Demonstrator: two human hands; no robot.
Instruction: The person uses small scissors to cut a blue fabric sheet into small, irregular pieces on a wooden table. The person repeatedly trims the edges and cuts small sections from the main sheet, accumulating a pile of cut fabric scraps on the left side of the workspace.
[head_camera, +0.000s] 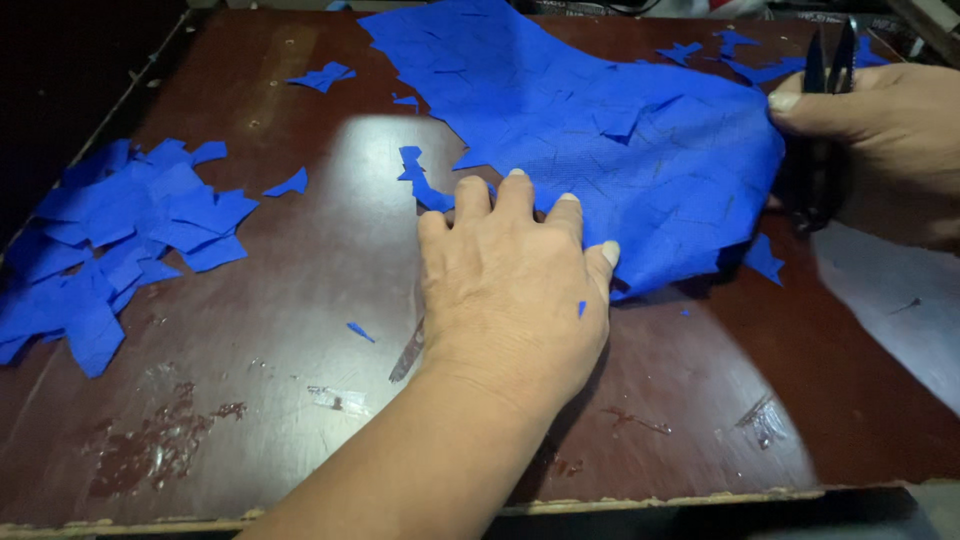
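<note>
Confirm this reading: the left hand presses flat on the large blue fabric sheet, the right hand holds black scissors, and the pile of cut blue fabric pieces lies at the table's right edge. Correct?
Not quite. The head view shows the pile of cut blue fabric pieces at the dark wooden table's left edge. The left hand does press the large blue fabric sheet; the right hand holds black scissors.

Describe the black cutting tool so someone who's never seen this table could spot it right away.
Start at the dark brown wooden table and follow the large blue fabric sheet to its right edge. There the right hand grips small black snips, blades pointing up: the only black item among blue scraps.
</note>
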